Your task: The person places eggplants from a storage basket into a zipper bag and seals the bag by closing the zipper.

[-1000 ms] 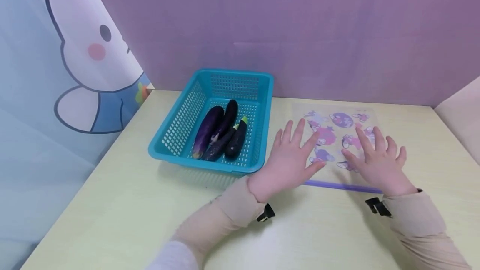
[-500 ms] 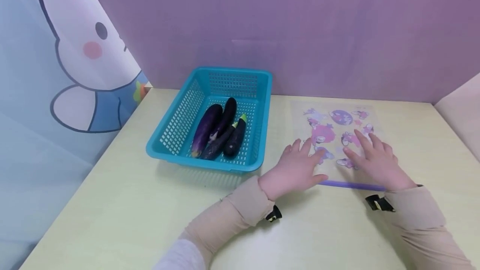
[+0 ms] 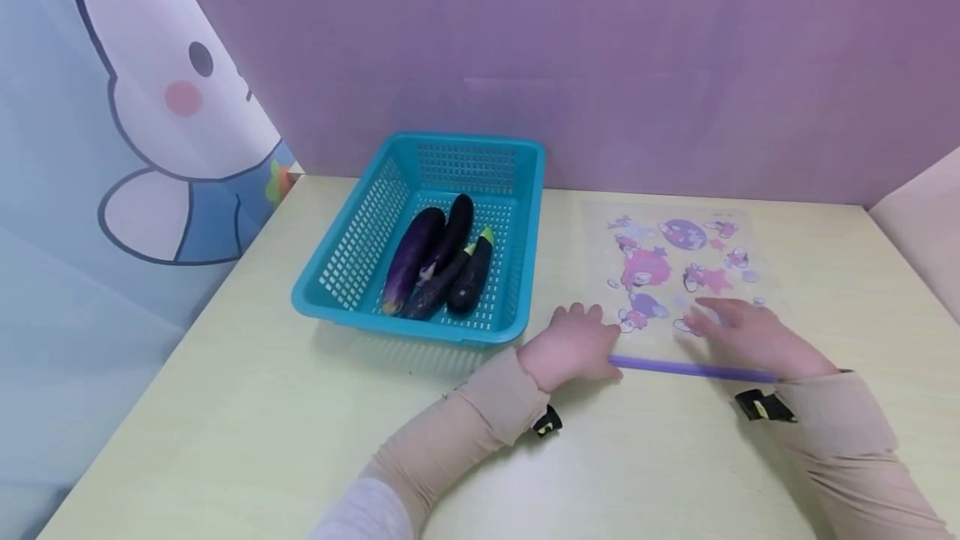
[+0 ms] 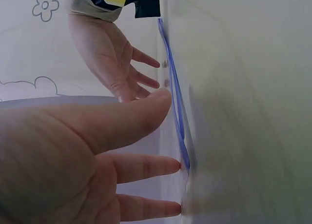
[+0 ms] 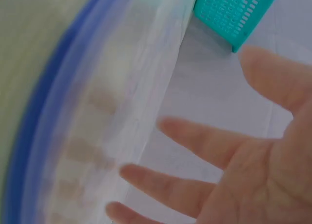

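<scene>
A clear zip bag [image 3: 645, 267] printed with pink and purple cartoon figures lies flat on the table, its purple zip strip [image 3: 690, 368] toward the person. At the strip's left end, my left hand [image 3: 572, 346] rests low with its fingertips at the bag's near left corner; the left wrist view shows those fingers [image 4: 148, 168] straight beside the blue-looking strip. My right hand [image 3: 757, 337] is over the bag's near right part, holding nothing. Its fingers [image 5: 195, 141] are spread and relaxed in the right wrist view. Part of the bag's right side is hidden under it.
Left of the bag stands a teal perforated basket [image 3: 405, 329] with several eggplants [image 3: 414, 257] inside. A purple backdrop [image 3: 600, 65] rises behind the table, and a blue cartoon curtain [image 3: 60, 340] hangs along the left side.
My left hand has drawn back toward me, from over the bag to its near left corner. My right hand has lowered and its fingers have come closer together. The basket and eggplants stay in place.
</scene>
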Tool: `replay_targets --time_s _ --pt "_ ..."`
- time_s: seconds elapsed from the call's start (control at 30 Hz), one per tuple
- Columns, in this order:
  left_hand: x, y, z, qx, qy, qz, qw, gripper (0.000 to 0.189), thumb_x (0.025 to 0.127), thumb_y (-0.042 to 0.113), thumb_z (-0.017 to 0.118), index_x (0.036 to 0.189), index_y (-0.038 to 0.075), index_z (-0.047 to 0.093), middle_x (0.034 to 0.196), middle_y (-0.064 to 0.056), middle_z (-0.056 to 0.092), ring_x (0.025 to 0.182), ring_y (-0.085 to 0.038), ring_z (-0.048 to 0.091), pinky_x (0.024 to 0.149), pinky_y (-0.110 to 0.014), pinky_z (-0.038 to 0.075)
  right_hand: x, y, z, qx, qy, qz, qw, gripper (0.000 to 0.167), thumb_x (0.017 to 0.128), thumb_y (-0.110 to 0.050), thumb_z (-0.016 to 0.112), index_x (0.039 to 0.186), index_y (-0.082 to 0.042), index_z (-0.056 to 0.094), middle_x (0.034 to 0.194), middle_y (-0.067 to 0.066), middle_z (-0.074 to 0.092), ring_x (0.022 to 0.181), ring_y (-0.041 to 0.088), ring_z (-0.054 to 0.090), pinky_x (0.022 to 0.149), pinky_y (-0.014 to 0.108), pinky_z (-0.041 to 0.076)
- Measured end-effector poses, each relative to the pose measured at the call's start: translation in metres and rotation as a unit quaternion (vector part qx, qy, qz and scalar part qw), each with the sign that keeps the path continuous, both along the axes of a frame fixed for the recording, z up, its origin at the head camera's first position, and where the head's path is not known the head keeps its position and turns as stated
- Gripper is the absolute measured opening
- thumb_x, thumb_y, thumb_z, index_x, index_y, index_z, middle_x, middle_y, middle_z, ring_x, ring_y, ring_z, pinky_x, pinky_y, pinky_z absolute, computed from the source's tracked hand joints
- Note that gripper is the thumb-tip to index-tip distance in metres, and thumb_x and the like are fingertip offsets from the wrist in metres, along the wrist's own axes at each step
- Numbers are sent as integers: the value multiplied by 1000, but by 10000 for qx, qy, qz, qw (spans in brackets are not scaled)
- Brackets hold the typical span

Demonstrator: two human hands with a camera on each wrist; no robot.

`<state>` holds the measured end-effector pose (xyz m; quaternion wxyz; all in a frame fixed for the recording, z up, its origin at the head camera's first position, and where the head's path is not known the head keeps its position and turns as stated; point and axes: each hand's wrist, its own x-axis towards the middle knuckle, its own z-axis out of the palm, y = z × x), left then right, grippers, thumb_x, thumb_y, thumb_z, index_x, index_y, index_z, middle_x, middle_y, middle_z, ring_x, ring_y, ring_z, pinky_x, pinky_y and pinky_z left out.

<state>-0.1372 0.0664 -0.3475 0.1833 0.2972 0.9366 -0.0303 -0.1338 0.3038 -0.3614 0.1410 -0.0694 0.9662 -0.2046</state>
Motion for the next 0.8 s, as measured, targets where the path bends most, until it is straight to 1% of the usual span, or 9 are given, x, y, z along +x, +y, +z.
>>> replay_targets --time_s 0.07,0.1,0.17,0.23,0.3,0.4,0.47,0.6,0.8 --pt "0 0 0 -81 -11 13 10000 60 84 56 62 137 32 49 131 3 50 113 -17 47 94 -35 40 1 0 -1 43 -80 64 9999 73 97 -54 40 138 7 39 139 38 33 125 60 26 96 73 23" --pt "0 0 0 -99 -12 6 10000 60 84 56 62 137 31 49 131 3 50 112 -17 48 94 -35 40 2 -1 -2 86 -51 134 9999 72 96 -53 42 136 6 43 138 38 36 125 59 29 96 72 24" --pt "-1 0 -1 -106 16 -2 9999 60 83 55 63 136 31 49 129 3 51 110 -16 48 93 -34 41 3 -2 -3 202 32 272 9994 71 92 -53 50 132 6 48 135 37 40 123 58 34 95 71 28" --pt "-2 0 -3 -114 82 -31 9999 59 83 55 64 135 30 50 127 3 52 109 -16 48 92 -34 42 3 -2 -4 404 192 522 9976 73 85 -53 62 129 4 52 132 38 42 119 58 38 94 72 28" --pt "-4 0 -5 -97 155 -62 9998 58 82 54 65 133 29 52 124 4 53 106 -15 49 89 -33 42 4 -3 -5 605 311 713 9951 78 74 -53 72 127 2 54 130 39 43 116 59 41 93 73 28" --pt "-6 1 -7 -21 243 -159 9996 54 82 52 67 128 27 56 119 4 54 102 -13 48 87 -30 42 6 -4 -6 732 303 858 9932 86 61 -49 82 127 -1 54 131 40 40 114 63 40 91 76 25" --pt "-8 2 -9 60 286 -269 9992 50 81 50 68 124 25 60 116 5 55 99 -12 48 85 -29 43 7 -5 -6 701 258 835 9937 86 59 -43 85 128 -2 54 132 40 39 114 63 39 90 76 26" --pt "-10 2 -10 229 366 -530 9977 41 82 43 70 116 21 65 113 4 58 96 -12 51 83 -27 45 7 -6 -6 657 307 869 9936 81 59 -35 86 127 -2 55 131 39 40 114 61 39 88 76 28" --pt "-13 2 -10 315 442 -722 9959 36 83 39 71 113 19 65 109 3 60 93 -11 53 79 -25 48 8 -9 -5 602 493 979 9922 74 62 -32 84 125 -2 57 129 39 43 115 58 42 89 75 26"
